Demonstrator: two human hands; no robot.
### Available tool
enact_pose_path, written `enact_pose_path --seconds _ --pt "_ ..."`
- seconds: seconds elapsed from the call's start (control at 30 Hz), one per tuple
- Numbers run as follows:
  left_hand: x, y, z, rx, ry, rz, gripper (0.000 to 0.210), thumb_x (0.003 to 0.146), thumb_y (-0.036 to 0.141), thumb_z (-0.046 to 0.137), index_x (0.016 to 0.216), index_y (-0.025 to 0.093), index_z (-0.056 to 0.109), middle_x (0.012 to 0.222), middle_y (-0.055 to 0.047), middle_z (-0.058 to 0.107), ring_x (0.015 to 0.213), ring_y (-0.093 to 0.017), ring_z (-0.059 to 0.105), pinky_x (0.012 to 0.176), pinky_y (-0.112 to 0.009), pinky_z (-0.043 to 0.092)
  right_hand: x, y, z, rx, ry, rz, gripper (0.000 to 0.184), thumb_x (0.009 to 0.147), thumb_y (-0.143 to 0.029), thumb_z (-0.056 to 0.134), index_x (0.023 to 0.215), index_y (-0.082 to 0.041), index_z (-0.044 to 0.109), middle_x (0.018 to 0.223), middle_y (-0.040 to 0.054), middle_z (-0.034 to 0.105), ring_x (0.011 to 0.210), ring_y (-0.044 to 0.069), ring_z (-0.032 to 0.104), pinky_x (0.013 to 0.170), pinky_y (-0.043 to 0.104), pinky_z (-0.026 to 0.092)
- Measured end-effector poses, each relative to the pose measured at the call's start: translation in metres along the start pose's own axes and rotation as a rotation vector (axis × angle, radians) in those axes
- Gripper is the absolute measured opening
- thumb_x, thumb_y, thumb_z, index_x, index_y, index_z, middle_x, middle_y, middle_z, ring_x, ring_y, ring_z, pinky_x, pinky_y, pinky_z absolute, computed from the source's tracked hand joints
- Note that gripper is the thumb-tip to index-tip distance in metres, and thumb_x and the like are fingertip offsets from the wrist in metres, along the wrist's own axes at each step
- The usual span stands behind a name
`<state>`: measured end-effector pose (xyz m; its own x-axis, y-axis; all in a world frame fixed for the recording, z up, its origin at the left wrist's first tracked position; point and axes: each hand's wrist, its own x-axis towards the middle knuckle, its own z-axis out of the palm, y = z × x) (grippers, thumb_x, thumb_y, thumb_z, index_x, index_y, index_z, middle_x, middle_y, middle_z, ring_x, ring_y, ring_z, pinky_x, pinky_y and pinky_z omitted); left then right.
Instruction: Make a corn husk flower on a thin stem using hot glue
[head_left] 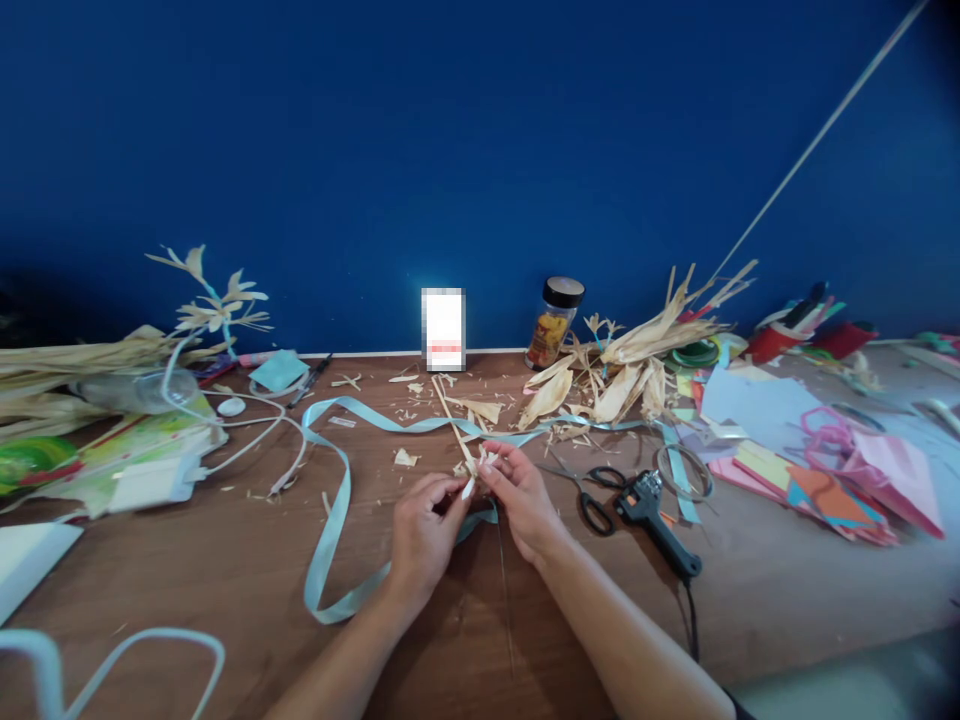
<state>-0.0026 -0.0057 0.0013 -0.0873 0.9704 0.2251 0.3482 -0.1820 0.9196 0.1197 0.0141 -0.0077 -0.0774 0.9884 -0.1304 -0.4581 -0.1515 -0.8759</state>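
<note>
Near the middle of the table, my left hand point(427, 530) and my right hand point(523, 500) meet at a small dried corn husk flower point(486, 460) on a thin pale stick point(452, 418). The fingers of my left hand pinch its lower end, where a white tip shows. Thumb and fingers of my right hand close on the pale petals, partly hiding them. A long light-blue ribbon point(330, 590) loops over the table, passing behind and beneath my hands. To the right of my right hand lie black-handled scissors point(596, 512) and a glue gun point(660, 525).
Corn husks point(637, 380) are heaped at the back right beside a black-lidded jar point(553, 325). Coloured paper point(772, 410) and pink scissors point(827, 432) lie further right. A husk-flower branch point(217, 300), white cable point(259, 447) and charger point(154, 483) are on the left. Husk scraps point(406, 458) litter the table.
</note>
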Motion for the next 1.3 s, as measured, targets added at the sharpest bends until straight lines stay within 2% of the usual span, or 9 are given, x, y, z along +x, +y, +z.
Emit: enact_pose_path --seconds 0.07,0.13,0.23,0.37,0.7,0.8,1.03,1.3 --pt "0.001 -0.001 -0.001 -0.024 0.011 -0.061 0.015 0.067 0.032 0.060 0.071 0.020 0.068 0.071 -0.003 0.064 0.065 -0.016 0.055 0.062 -0.023 0.042 0.000 -0.001 -0.001 -0.025 0.001 0.009 0.034 0.068 -0.030 0.063 0.097 -0.021 0.049 0.081 0.0005 0.058 0.068 0.010 0.054 0.060 0.022 0.043" --pt "0.001 -0.004 -0.002 -0.093 0.008 -0.179 0.019 0.064 0.035 0.063 0.070 0.018 0.068 0.061 -0.001 0.061 0.054 -0.013 0.052 0.052 -0.021 0.040 -0.001 -0.002 -0.002 -0.085 -0.023 0.009 0.032 0.067 -0.031 0.064 0.094 -0.020 0.050 0.082 0.0012 0.058 0.069 0.011 0.054 0.060 0.022 0.043" --pt "0.000 -0.010 -0.002 -0.254 -0.019 -0.339 0.028 0.061 0.038 0.065 0.076 0.014 0.067 0.046 0.004 0.051 0.042 -0.009 0.041 0.041 -0.018 0.031 -0.002 -0.002 -0.004 -0.210 -0.094 -0.009 0.023 0.066 -0.030 0.065 0.082 -0.017 0.055 0.069 -0.0013 0.055 0.062 0.009 0.050 0.058 0.021 0.040" --pt "-0.001 -0.015 0.001 -0.453 -0.024 -0.423 0.029 0.060 0.037 0.067 0.076 0.012 0.065 0.048 0.005 0.051 0.041 -0.005 0.037 0.041 -0.017 0.028 -0.004 -0.001 -0.004 -0.259 -0.136 -0.020 0.018 0.070 -0.033 0.061 0.073 -0.016 0.055 0.060 -0.0036 0.050 0.053 0.007 0.042 0.051 0.019 0.035" --pt "0.001 -0.007 -0.001 -0.692 -0.136 -0.507 0.021 0.058 0.031 0.070 0.067 0.014 0.060 0.048 0.007 0.050 0.040 -0.003 0.036 0.041 -0.015 0.027 -0.006 -0.005 -0.001 -0.167 -0.162 0.027 0.022 0.070 -0.038 0.060 0.070 -0.017 0.053 0.061 -0.0032 0.050 0.053 0.007 0.043 0.052 0.019 0.036" --pt "0.001 -0.007 -0.001 -0.723 -0.131 -0.510 0.020 0.058 0.029 0.070 0.068 0.014 0.059 0.047 0.007 0.049 0.040 -0.002 0.036 0.041 -0.014 0.027 -0.006 -0.004 -0.001 -0.176 -0.162 0.022 0.021 0.070 -0.037 0.060 0.070 -0.017 0.053 0.061 -0.0033 0.050 0.053 0.007 0.043 0.052 0.019 0.036" --pt "0.001 -0.008 -0.001 -0.727 -0.135 -0.535 0.020 0.059 0.028 0.069 0.069 0.014 0.060 0.050 0.006 0.052 0.041 -0.002 0.036 0.041 -0.013 0.028 -0.006 -0.004 -0.002 -0.176 -0.172 0.017 0.019 0.072 -0.035 0.059 0.072 -0.017 0.054 0.062 -0.0035 0.050 0.054 0.007 0.043 0.053 0.019 0.034" --pt "0.002 -0.007 -0.002 -0.684 -0.180 -0.476 0.018 0.062 0.029 0.067 0.066 0.014 0.059 0.052 0.006 0.050 0.042 -0.002 0.035 0.042 -0.014 0.027 -0.007 -0.005 -0.001 -0.150 -0.187 0.044 0.020 0.072 -0.035 0.059 0.072 -0.016 0.053 0.063 -0.0034 0.050 0.054 0.006 0.043 0.053 0.019 0.034"
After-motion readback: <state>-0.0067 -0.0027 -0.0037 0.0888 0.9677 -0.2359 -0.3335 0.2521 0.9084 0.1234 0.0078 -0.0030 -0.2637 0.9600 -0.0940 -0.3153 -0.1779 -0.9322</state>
